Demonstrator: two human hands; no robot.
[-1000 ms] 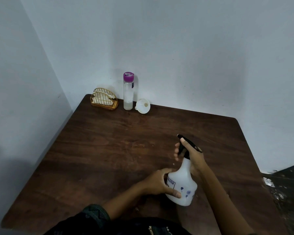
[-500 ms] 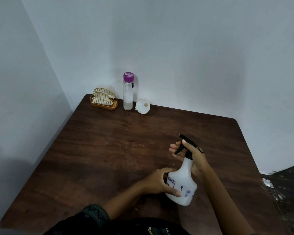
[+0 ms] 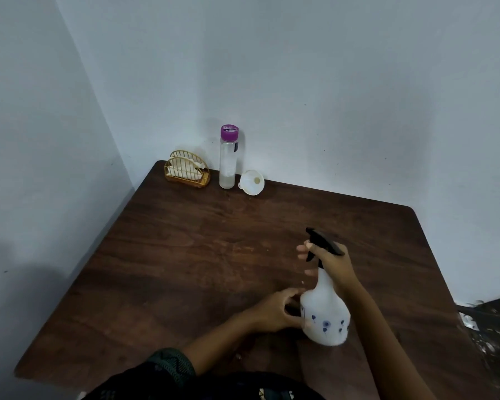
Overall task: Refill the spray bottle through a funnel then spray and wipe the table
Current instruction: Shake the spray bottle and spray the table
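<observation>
Centrally, a dark wooden table (image 3: 185, 255) fills the view, pushed into a corner of pale walls; all positions below are given relative to it. Spray bottle (image 3: 325, 316): white with small blue flowers, upright near the table's near edge, right of centre, black trigger head (image 3: 322, 245) apparently still fitted. Left hand (image 3: 274, 311): fingers curled against the bottle's lower body, steadying it. Right hand (image 3: 331, 265): wrapped around the neck just below the trigger head, fingertips showing past it; whether it is turning the head cannot be told. Water bottle (image 3: 228, 157): clear, purple cap on, upright at the table's far edge near the left corner. Napkin holder (image 3: 186, 168): gold wire, in that far left corner, with white napkins inside. Funnel (image 3: 252, 182): white, lying on its side just right of the water bottle. Judged progress: early. Funnel and water bottle look untouched; opening the sprayer seems the step in hand, with filling, spraying and wiping all remaining.
</observation>
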